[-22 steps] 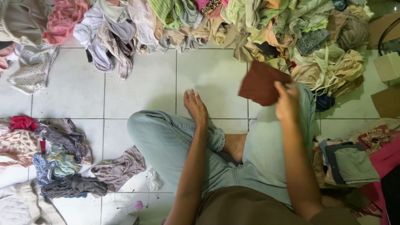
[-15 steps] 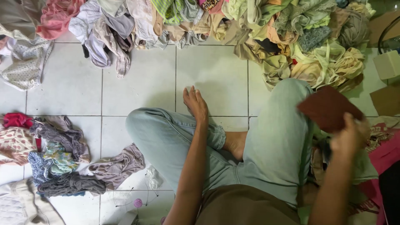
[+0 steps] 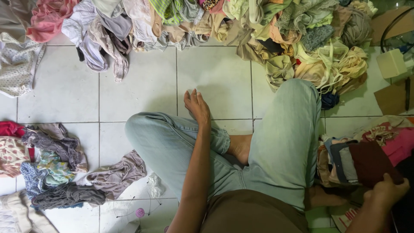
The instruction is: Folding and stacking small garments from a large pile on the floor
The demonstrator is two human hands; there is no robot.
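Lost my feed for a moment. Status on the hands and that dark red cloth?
Right hand grips dark red cloth, laying it on folded stack by right knee. Left hand flat on tile floor, empty. Big clothes pile ahead, untouched.

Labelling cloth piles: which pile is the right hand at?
The small folded stack beside the right knee. The right hand rests on its dark maroon top piece; the big heap and left-side pile lie well away.
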